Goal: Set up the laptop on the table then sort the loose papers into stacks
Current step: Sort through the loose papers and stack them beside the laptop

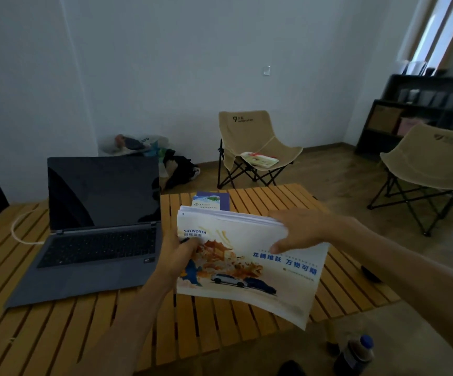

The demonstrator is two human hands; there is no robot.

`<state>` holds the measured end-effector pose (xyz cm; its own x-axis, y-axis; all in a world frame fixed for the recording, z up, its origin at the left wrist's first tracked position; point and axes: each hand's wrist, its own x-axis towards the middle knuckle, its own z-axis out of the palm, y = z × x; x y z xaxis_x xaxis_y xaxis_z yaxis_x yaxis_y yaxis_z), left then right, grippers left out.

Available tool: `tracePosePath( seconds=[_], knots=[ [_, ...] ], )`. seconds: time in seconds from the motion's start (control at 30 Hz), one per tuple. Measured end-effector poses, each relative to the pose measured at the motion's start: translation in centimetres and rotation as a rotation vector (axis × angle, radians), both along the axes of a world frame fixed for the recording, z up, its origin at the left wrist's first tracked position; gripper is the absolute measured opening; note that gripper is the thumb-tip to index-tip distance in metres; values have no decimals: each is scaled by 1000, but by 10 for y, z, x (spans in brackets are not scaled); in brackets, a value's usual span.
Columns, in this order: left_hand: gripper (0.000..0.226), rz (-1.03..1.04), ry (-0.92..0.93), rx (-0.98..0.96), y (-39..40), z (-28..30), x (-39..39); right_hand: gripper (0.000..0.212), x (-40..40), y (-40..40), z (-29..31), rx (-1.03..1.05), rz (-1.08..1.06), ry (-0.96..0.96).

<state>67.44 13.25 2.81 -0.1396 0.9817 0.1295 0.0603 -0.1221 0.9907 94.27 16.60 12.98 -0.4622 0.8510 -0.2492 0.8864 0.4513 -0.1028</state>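
Observation:
A grey laptop [95, 229] stands open on the left of the slatted wooden table [219, 327], its screen dark. I hold a stack of papers [247, 267] above the table, topped by a flyer printed with cars and blue writing. My left hand [177, 256] grips the stack's left edge, thumb on top. My right hand [298, 229] holds the stack's far right edge, thumb pressed on the top sheet. Behind the stack a small pile of leaflets [211, 202] lies on the table, a purple sheet at the bottom.
A white cable [19, 234] loops from the laptop's left side. Two beige folding chairs [252, 147] [431, 169] stand beyond the table, one with a booklet on its seat. A dark bottle [355, 354] stands on the floor near right. Bags lie by the wall.

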Motion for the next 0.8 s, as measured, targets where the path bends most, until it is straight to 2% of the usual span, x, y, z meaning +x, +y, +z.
tracePosePath(
  seconds=[0.1,0.17,0.2,0.3,0.37,0.43,0.5,0.6,0.63,0.73,0.8],
  knots=[
    [19,10,61,-9,29,4,4,34,16,19,-2,-18,13,114],
    [11,-46,140,-83,58,13,3,30,28,38,0,-44,-6,172],
    [17,-126,155,-138,76,19,0,30,36,50,2,-56,-30,193],
    [62,-321,95,-186,127,30,-13,29,71,89,12,-204,-210,344],
    [65,-283,-32,-206,151,23,-5,30,97,112,15,-343,-350,548],
    [51,-265,-302,-291,174,-3,29,32,120,135,7,-414,-456,744],
    [58,-347,-485,-351,192,-32,86,35,137,159,-10,-438,-556,892],
    [68,-222,-430,-300,238,-79,163,36,158,193,-39,-499,-668,1039],
    [65,-123,-426,-266,241,-69,183,35,164,203,-47,-515,-694,1066],
    [20,-44,-430,-352,253,-54,216,29,179,226,-71,-524,-763,1101],
    [18,-53,-383,-380,269,-56,229,34,192,243,-88,-488,-799,1081]
  ],
)
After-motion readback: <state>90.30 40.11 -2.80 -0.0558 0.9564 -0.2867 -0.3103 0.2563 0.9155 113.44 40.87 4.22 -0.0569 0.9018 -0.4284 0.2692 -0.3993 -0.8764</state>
